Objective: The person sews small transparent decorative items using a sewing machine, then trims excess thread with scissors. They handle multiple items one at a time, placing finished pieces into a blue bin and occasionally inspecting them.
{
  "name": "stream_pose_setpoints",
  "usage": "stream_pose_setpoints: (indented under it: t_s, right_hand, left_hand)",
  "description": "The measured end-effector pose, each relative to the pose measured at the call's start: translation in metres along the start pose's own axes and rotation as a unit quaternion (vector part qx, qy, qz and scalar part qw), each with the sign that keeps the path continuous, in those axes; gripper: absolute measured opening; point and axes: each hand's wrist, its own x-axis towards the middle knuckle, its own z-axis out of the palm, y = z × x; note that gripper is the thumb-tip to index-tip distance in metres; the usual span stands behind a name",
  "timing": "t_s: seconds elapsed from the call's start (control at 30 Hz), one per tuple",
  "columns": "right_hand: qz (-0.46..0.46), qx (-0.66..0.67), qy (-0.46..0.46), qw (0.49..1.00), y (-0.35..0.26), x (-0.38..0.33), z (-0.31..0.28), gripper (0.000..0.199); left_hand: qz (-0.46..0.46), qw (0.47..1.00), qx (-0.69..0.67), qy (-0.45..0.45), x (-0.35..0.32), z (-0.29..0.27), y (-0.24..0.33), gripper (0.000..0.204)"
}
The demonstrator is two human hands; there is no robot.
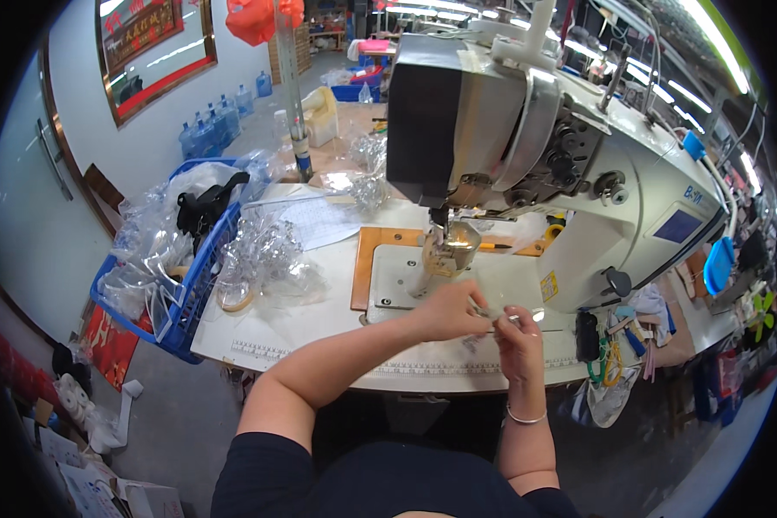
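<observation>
Over the front part of the sewing table, my left hand (451, 311) and my right hand (520, 335) meet with fingers pinched. Between them is a small pale shiny piece (489, 319), mostly covered by the fingers, so its kind cannot be made out. Just beyond my hands rises the post (421, 274) of a white post-bed sewing machine (591, 259). The machine's needle area (440, 226) is above the post, apart from my hands. A metal plate (390, 281) set in an orange-brown board lies left of the post.
Crumpled clear plastic pieces (263, 246) and a roll of tape (236, 300) lie at the table's left. Beside it is a blue basket (186, 332) holding clear plastic and a black item. A paper sheet (324, 226) lies behind. Scissors and cords (611, 358) hang at the right edge.
</observation>
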Motion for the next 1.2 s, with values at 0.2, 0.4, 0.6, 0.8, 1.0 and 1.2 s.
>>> stream_pose_setpoints:
  t_s: [0.2, 0.4, 0.6, 0.8, 1.0, 1.2]
  right_hand:
    - [0.041, 0.056, -0.028, 0.997, 0.009, 0.037, 0.08, 0.024]
    - [-0.029, 0.017, -0.015, 0.999, 0.009, 0.054, 0.105, 0.023]
    - [0.019, -0.001, -0.025, 1.0, -0.008, 0.045, 0.1, 0.023]
    - [0.134, 0.206, 0.036, 0.969, -0.008, 0.04, 0.104, 0.015]
    - [-0.01, 0.006, 0.02, 1.0, -0.014, 0.053, 0.108, 0.02]
    - [-0.069, -0.095, 0.018, 0.993, -0.015, 0.061, 0.114, 0.015]
  left_hand:
    - [-0.085, 0.993, 0.061, 0.054, -0.013, -0.081, 0.024, 0.04]
    - [-0.203, 0.979, 0.011, -0.017, 0.017, -0.127, 0.038, 0.037]
    - [-0.227, 0.973, -0.029, -0.029, 0.031, -0.126, 0.034, 0.018]
    - [-0.306, 0.939, -0.007, -0.159, 0.047, -0.13, 0.035, 0.013]
    - [-0.301, 0.944, -0.002, -0.139, 0.046, -0.14, 0.035, 0.017]
    - [-0.276, 0.953, 0.005, -0.123, 0.04, -0.148, 0.04, 0.021]
